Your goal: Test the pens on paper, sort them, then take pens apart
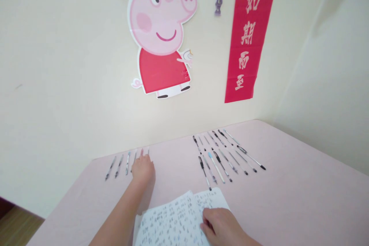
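Observation:
My left hand [142,169] reaches forward to a short row of pens [118,166] lying on the pink table [288,200] near the wall. Its fingers are curled over the rightmost pens of that row, whose tips stick out beyond the fingertips. Whether it grips one I cannot tell. My right hand [220,226] rests palm down on an open sheet of handwritten paper [173,221] at the near edge, fingers bent and pressing the page. Nothing shows in it.
Several more pens [223,153] lie in two rows on the table's right half. The table stands in a corner. A cartoon pig sticker [161,34] and a red banner [249,34] with characters hang on the wall. Wooden floor [14,225] shows at left.

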A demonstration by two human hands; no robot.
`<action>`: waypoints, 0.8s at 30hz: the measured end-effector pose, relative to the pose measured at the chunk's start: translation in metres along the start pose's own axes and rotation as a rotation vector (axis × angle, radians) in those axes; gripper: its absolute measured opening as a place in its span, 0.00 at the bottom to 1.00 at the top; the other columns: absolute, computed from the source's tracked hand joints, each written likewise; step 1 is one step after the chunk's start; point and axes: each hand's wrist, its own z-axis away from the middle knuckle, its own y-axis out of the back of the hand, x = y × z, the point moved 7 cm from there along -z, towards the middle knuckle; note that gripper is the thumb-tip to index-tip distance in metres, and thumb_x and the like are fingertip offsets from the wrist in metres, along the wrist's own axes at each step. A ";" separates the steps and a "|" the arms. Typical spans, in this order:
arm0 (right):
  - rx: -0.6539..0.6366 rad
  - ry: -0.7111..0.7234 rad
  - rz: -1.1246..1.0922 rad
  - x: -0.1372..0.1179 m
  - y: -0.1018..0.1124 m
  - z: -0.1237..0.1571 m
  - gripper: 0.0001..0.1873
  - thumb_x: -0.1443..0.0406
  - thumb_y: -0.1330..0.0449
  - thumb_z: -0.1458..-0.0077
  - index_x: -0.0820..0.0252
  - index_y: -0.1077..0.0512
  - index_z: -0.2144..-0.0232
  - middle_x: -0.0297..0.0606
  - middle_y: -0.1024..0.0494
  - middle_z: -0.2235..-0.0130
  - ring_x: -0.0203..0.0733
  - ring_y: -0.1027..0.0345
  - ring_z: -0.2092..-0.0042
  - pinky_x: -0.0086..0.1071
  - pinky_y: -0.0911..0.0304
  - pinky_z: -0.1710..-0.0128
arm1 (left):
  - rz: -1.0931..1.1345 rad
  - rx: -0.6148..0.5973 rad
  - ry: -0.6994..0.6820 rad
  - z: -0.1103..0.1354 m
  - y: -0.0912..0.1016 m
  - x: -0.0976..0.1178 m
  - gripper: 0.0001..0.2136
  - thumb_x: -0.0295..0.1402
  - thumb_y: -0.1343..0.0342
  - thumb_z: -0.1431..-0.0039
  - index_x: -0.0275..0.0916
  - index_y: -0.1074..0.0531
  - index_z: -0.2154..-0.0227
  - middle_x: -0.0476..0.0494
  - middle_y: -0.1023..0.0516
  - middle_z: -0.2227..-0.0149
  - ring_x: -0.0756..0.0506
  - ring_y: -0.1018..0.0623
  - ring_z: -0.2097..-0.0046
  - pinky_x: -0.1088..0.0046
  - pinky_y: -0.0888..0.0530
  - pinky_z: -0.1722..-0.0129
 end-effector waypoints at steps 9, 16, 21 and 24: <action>0.031 0.008 0.024 0.003 -0.004 0.001 0.08 0.65 0.48 0.48 0.58 0.29 0.72 0.35 0.23 0.71 0.39 0.31 0.69 0.28 0.51 0.72 | 0.288 -0.087 -0.532 0.066 0.032 0.125 0.12 0.32 0.55 0.43 0.40 0.36 0.56 0.41 0.32 0.55 0.45 0.32 0.52 0.71 0.36 0.52; 0.022 0.011 0.029 -0.002 -0.001 0.001 0.08 0.66 0.47 0.49 0.58 0.28 0.72 0.37 0.22 0.70 0.41 0.30 0.67 0.28 0.50 0.71 | 0.371 -0.200 -0.711 0.111 0.019 0.190 0.11 0.34 0.56 0.43 0.40 0.35 0.59 0.40 0.30 0.58 0.43 0.29 0.56 0.68 0.32 0.57; 0.014 0.004 0.015 -0.004 0.001 0.003 0.09 0.67 0.48 0.49 0.59 0.27 0.73 0.38 0.22 0.69 0.41 0.29 0.67 0.27 0.49 0.71 | 0.316 -0.204 -0.512 0.110 0.008 0.197 0.18 0.40 0.56 0.44 0.34 0.30 0.60 0.33 0.28 0.59 0.38 0.28 0.56 0.63 0.31 0.57; 0.016 -0.003 0.007 -0.004 0.002 0.003 0.08 0.66 0.47 0.49 0.59 0.27 0.73 0.38 0.22 0.69 0.41 0.29 0.66 0.27 0.48 0.70 | 0.268 -0.230 -0.474 0.109 0.007 0.199 0.17 0.36 0.56 0.46 0.33 0.27 0.62 0.32 0.27 0.59 0.38 0.28 0.55 0.63 0.31 0.57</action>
